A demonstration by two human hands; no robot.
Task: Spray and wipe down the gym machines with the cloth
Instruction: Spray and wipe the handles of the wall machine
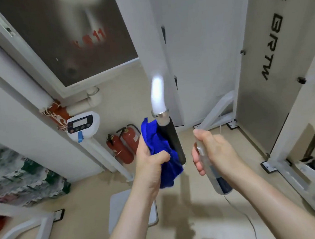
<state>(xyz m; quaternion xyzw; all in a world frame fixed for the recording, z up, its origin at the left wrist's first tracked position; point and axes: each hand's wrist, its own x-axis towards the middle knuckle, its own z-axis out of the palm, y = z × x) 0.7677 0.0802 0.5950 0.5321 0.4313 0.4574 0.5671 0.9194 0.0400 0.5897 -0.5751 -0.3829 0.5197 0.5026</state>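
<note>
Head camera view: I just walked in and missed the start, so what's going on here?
A person is cleaning a gym machine's handle. The left hand holds a blue cloth against the handle's black grip. The right hand grips a spray bottle beside it, not touching the handle.

Plush blue cloth (153,139), matt black grip (171,139) — polished metal collar (161,115), glossy white bar (157,94), clear smooth plastic spray bottle (214,177).

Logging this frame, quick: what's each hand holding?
Left hand: grips the cloth.
Right hand: grips the spray bottle.
</note>
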